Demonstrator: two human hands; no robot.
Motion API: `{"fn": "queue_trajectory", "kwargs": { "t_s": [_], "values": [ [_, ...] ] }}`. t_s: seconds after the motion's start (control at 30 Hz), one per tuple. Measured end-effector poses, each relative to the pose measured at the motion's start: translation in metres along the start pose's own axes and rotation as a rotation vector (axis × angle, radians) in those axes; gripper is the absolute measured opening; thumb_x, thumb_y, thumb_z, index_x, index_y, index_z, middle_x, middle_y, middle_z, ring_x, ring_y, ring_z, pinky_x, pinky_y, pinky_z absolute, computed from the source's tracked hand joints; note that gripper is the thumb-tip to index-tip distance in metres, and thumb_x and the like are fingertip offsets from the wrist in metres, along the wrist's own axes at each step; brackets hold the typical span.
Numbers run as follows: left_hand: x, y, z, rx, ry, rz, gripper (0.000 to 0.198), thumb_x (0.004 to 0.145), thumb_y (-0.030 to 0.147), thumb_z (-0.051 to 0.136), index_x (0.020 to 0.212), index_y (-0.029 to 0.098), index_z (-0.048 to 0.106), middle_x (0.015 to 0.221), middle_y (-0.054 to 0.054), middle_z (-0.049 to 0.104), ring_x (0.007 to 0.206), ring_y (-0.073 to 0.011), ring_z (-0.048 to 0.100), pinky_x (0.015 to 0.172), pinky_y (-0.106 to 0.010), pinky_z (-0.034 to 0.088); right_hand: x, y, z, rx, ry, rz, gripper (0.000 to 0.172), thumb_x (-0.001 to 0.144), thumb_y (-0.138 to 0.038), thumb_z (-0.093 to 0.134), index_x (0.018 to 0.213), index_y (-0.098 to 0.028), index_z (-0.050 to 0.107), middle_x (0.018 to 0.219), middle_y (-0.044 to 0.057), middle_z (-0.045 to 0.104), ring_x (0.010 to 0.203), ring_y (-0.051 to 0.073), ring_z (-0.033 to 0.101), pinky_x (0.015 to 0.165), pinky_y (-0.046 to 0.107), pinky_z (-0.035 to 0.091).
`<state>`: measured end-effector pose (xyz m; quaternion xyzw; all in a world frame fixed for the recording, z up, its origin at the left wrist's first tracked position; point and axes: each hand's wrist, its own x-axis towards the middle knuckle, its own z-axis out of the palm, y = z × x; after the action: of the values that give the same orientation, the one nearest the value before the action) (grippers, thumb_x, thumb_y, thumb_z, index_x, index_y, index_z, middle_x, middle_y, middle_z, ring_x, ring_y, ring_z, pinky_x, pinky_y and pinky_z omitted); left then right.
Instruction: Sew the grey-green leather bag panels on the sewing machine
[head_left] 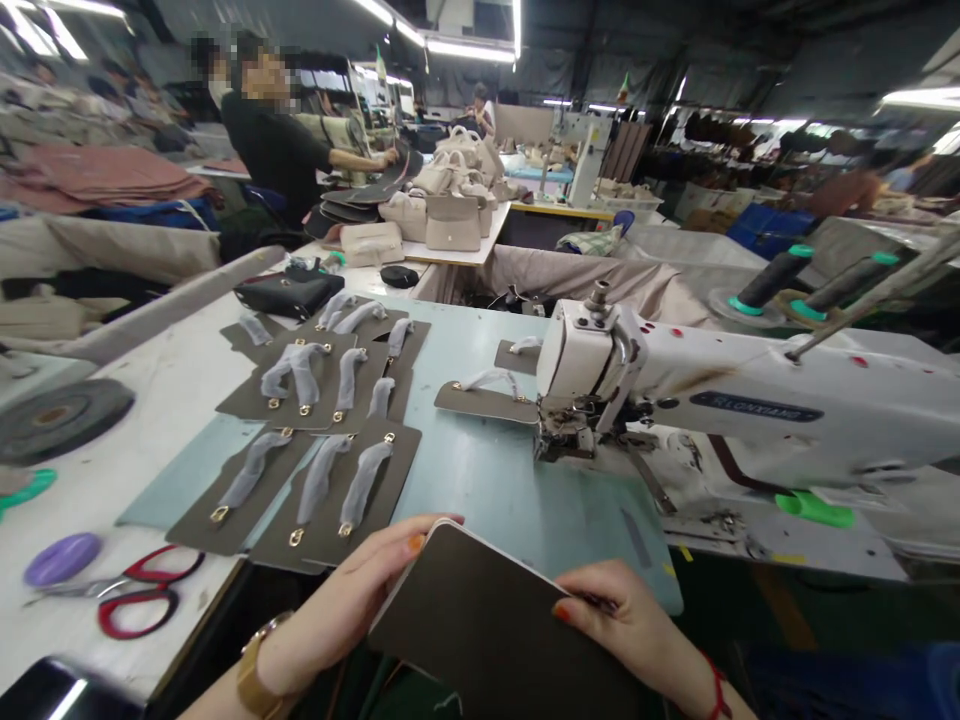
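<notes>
Between my hands, tilted over the table's front edge, is a dark olive-brown bag panel (480,610) with rounded corners and a pale edge. My left hand (375,575) grips its left side, fingers behind it and the thumb along the edge. On the right, my right hand (619,610) pinches the panel's upper right edge, thumb on the front face. Ahead lie several similar panels (390,490) bearing plastic-wrapped handles (315,480) with gold-coloured hardware. Another panel with a wrapped handle (487,400) rests beside the sewing machine's head (577,400).
The white sewing machine (787,400) fills the right side. Red-handled scissors (150,590), a purple disc (62,558) and a tape roll (64,418) lie on the left. A dark bag (289,290) sits farther back. A co-worker (274,140) stands beyond, near piled beige bags (454,215).
</notes>
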<state>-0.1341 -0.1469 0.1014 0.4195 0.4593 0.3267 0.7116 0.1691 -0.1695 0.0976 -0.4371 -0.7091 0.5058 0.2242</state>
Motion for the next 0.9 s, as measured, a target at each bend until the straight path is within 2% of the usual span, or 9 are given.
{"fn": "queue_trajectory", "kwargs": {
  "t_s": [0.1, 0.23, 0.4, 0.57, 0.7, 0.8, 0.9],
  "values": [
    [-0.002, 0.009, 0.003, 0.188, -0.014, 0.066, 0.039, 0.089, 0.047, 0.050, 0.117, 0.026, 0.066, 0.129, -0.004, 0.061, 0.123, -0.0257, 0.050, 0.107, -0.032, 0.034, -0.003, 0.003, 0.001, 0.002, 0.016, 0.011, 0.037, 0.092, -0.045, 0.050, 0.085, -0.019, 0.074, 0.069, 0.003, 0.067, 0.062, 0.016, 0.060, 0.055, 0.023, 0.041],
    [-0.005, 0.019, 0.011, 0.382, 0.000, 0.098, 0.036, 0.091, 0.045, 0.048, 0.118, 0.028, 0.064, 0.128, -0.001, 0.061, 0.120, -0.0240, 0.051, 0.100, -0.026, 0.038, -0.005, 0.003, 0.003, -0.005, 0.045, -0.004, 0.035, 0.091, -0.046, 0.051, 0.085, -0.021, 0.075, 0.069, 0.003, 0.068, 0.061, 0.017, 0.061, 0.055, 0.023, 0.044],
    [-0.006, 0.021, 0.020, 0.481, -0.021, 0.181, 0.031, 0.094, 0.042, 0.043, 0.110, 0.025, 0.064, 0.110, -0.002, 0.067, 0.108, -0.0214, 0.056, 0.090, -0.022, 0.043, -0.005, 0.007, 0.006, 0.004, 0.013, 0.040, 0.038, 0.092, -0.046, 0.049, 0.085, -0.019, 0.075, 0.071, 0.004, 0.069, 0.064, 0.017, 0.061, 0.058, 0.023, 0.043],
    [-0.005, 0.021, 0.024, 0.542, -0.044, 0.239, 0.029, 0.097, 0.039, 0.037, 0.098, 0.023, 0.061, 0.094, -0.001, 0.065, 0.094, -0.0173, 0.059, 0.082, -0.021, 0.043, -0.005, 0.013, 0.008, 0.038, -0.012, 0.065, 0.042, 0.093, -0.048, 0.048, 0.085, -0.016, 0.074, 0.071, 0.004, 0.068, 0.065, 0.015, 0.060, 0.056, 0.021, 0.039],
    [-0.004, 0.016, 0.023, 0.604, -0.005, 0.254, 0.032, 0.097, 0.041, 0.035, 0.089, 0.022, 0.059, 0.087, 0.000, 0.062, 0.084, -0.0149, 0.058, 0.076, -0.020, 0.042, -0.004, 0.011, 0.006, 0.006, -0.032, 0.051, 0.043, 0.094, -0.048, 0.045, 0.085, -0.016, 0.072, 0.071, 0.003, 0.066, 0.065, 0.014, 0.059, 0.056, 0.021, 0.037],
    [-0.004, 0.010, 0.022, 0.659, 0.039, 0.272, 0.033, 0.097, 0.041, 0.034, 0.087, 0.022, 0.058, 0.086, 0.000, 0.063, 0.082, -0.0150, 0.058, 0.074, -0.021, 0.042, 0.001, 0.000, 0.003, -0.154, -0.016, -0.024, 0.043, 0.097, -0.045, 0.041, 0.080, -0.016, 0.068, 0.066, 0.002, 0.061, 0.061, 0.012, 0.055, 0.056, 0.023, 0.033],
    [-0.005, 0.005, 0.026, 0.711, 0.029, 0.292, 0.031, 0.098, 0.039, 0.034, 0.088, 0.022, 0.059, 0.081, 0.000, 0.062, 0.077, -0.0143, 0.058, 0.070, -0.020, 0.042, 0.014, -0.021, 0.006, -0.359, 0.026, -0.202, 0.039, 0.099, -0.039, 0.037, 0.084, -0.017, 0.065, 0.071, 0.002, 0.063, 0.065, 0.013, 0.055, 0.060, 0.024, 0.033]
  ]
}}
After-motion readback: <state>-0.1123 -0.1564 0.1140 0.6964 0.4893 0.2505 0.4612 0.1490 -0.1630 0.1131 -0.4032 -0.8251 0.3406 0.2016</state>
